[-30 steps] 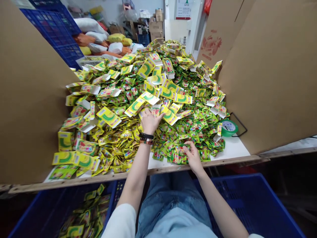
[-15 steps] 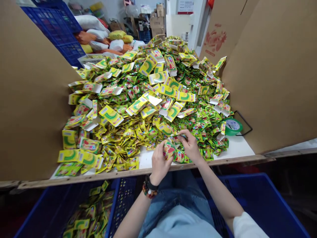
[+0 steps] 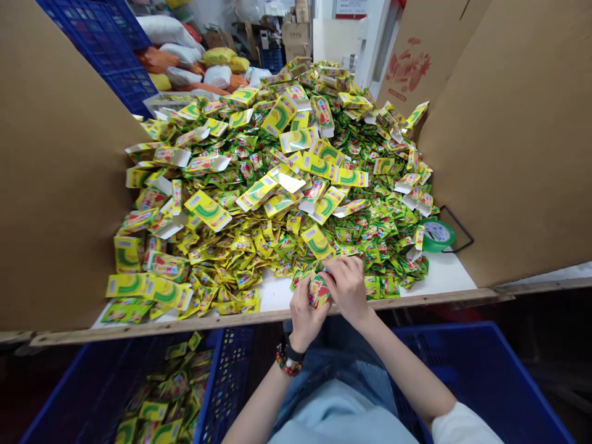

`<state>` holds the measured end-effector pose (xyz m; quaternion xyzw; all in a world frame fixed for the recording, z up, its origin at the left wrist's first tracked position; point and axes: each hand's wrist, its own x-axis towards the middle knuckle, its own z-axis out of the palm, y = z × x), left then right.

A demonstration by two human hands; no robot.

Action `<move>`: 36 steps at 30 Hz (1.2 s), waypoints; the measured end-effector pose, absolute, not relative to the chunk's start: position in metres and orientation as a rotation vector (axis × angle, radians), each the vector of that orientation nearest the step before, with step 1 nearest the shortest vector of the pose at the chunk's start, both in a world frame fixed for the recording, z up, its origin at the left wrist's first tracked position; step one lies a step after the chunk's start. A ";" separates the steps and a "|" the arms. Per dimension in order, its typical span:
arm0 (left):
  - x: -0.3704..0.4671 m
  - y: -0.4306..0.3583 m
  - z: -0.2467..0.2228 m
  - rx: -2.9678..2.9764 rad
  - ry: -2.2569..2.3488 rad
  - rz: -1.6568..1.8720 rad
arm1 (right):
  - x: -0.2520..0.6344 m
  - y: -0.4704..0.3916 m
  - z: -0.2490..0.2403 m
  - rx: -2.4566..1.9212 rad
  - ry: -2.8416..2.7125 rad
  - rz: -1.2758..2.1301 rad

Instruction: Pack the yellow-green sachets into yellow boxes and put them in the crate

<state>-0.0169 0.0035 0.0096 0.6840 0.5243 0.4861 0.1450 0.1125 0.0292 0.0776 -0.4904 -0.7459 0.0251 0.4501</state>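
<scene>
My left hand [image 3: 306, 316] is closed around a small printed carton [image 3: 319, 292], green and yellow with red fruit pictures, just above the table's front edge. My right hand [image 3: 350, 288] has its fingers bent together over the carton's upper end, touching it and covering that end. Whether a sachet is also between those fingers is hidden. Beyond the hands lies a flat yellow carton [image 3: 317, 242]. Small green sachets [image 3: 379, 231] are heaped on the right, and yellow sachets [image 3: 240, 246] on the left.
A big pile of open-ended cartons [image 3: 277, 200] rises on the white tabletop [image 3: 272, 295] between cardboard walls [image 3: 522, 154]. A green tape roll [image 3: 436, 235] sits at right. Below the wooden edge are a blue crate [image 3: 210, 382] with filled cartons and another blue crate [image 3: 481, 364].
My right hand has come down and left onto the carton's upper end, where its fingers were apart from it, pinching something. My left hand and the carton have shifted slightly right and down.
</scene>
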 end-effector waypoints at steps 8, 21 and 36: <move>-0.014 0.002 0.008 1.954 1.563 1.397 | 0.104 0.005 0.061 -1.117 -1.728 0.557; -0.008 0.005 -0.006 2.045 1.555 1.355 | 0.097 0.007 0.052 -1.090 -1.321 1.123; -0.003 0.004 -0.002 1.950 1.516 1.406 | 0.094 -0.002 0.041 -0.976 -1.564 0.892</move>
